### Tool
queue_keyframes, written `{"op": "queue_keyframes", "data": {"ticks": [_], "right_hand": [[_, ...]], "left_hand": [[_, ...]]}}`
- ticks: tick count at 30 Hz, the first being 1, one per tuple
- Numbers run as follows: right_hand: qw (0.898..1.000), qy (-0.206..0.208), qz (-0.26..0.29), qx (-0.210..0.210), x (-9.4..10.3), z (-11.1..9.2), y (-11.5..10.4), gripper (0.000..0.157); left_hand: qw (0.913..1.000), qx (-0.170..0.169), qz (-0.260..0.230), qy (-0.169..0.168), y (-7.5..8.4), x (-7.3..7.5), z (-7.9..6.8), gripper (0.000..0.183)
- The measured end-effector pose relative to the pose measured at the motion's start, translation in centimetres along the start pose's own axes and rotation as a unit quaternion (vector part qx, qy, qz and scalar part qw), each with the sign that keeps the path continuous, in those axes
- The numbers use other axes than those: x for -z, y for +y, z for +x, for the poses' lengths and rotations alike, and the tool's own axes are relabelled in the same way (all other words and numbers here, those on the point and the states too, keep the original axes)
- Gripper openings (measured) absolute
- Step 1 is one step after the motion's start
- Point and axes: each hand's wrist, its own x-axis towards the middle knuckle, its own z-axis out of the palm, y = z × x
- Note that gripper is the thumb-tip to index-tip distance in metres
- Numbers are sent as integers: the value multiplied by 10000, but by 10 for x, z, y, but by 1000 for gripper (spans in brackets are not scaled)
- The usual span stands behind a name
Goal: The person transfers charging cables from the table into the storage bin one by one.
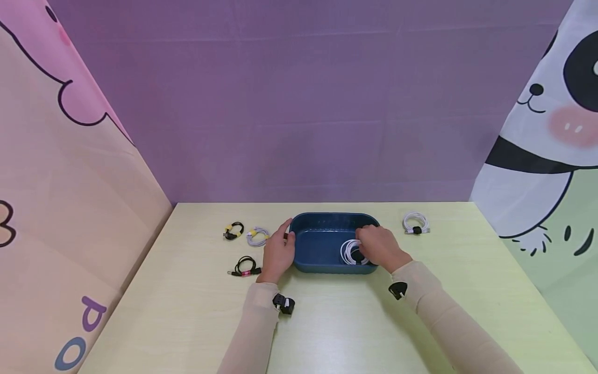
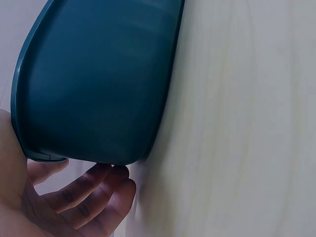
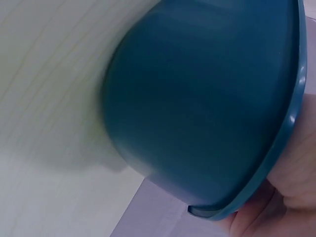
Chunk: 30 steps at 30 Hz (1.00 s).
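Note:
A dark blue rectangular tray [image 1: 322, 269] stands on the table in the head view. My left hand [image 1: 278, 254] holds its left end. In the left wrist view the fingertips [image 2: 116, 177] touch the outside of the tray wall. My right hand [image 1: 380, 246] reaches over the right end into the tray, fingers bent downward at a coiled white cable [image 1: 348, 251] with a black strap. The fingers seem to grip the coil, though the hand partly hides it. In the right wrist view the tray wall [image 3: 197, 108] hides the fingertips and cable.
Left of the tray lie a black cable with yellow ties [image 1: 234, 230], a pale cable with a yellow tie [image 1: 257, 237] and a black cable with a red tie [image 1: 245, 266]. Another white coiled cable [image 1: 416, 222] lies at the right. A purple cloth [image 1: 327, 104] stands behind the table.

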Motion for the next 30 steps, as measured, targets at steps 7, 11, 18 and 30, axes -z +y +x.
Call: {"op": "queue_keyframes", "data": {"ticks": [7, 11, 18, 30], "right_hand": [[9999, -126, -96, -66, -3, 2, -2, 7], [9996, -235, -113, -56, -4, 2, -2, 7], [9991, -383, -160, -103, -6, 4, -3, 6], [9983, -516, -233, -117, -8, 8, -3, 7]], "left_hand": [[10000, -46, -40, -44, 0, 1, 0, 44], [9999, -49, -63, -61, 0, 0, 0, 44], [10000, -32, -60, -63, 1, 1, 0, 44], [10000, -1, -31, -38, 0, 0, 1, 44]]}}
